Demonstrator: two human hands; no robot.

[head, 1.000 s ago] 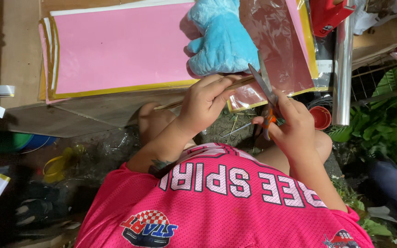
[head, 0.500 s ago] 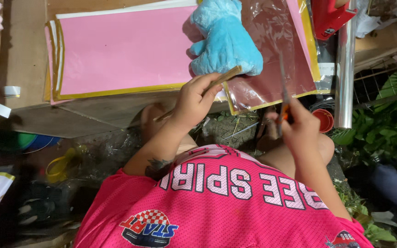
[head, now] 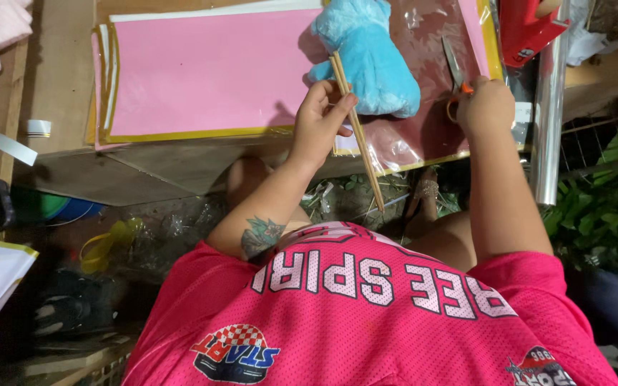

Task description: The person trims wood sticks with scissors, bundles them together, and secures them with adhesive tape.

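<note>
Left hand: Your left hand (head: 318, 123) is closed around a long thin wooden stick (head: 357, 136). Your fingers pinch it near its top half.

Stick: It leans a little. Its top end touches the fluffy blue soft toy (head: 371, 57), just past your left hand. Its low end points down toward your lap.

Right hand: Your right hand (head: 486, 107) is clenched on the orange-handled scissors (head: 456, 75). The blades point up and away from you. I cannot tell if the blades are apart or together.

Under your hands: A shiny clear plastic sheet (head: 423, 139) lies on the counter (head: 59, 78), under the toy and the scissors.

Beside your left hand: Big flat pink paper sheets with yellow edges (head: 209, 71) lie to its left.

Beside your right hand: A long silver roll (head: 548, 121) stands just to its right, and green leaves (head: 609, 207) are farther out.

How to do it well: I think a firm pinch close to the toy will stop the stick from wobbling. Point the sharp blades away from your left fingers and from the soft toy. Move slowly, because your two hands are near each other.
</note>
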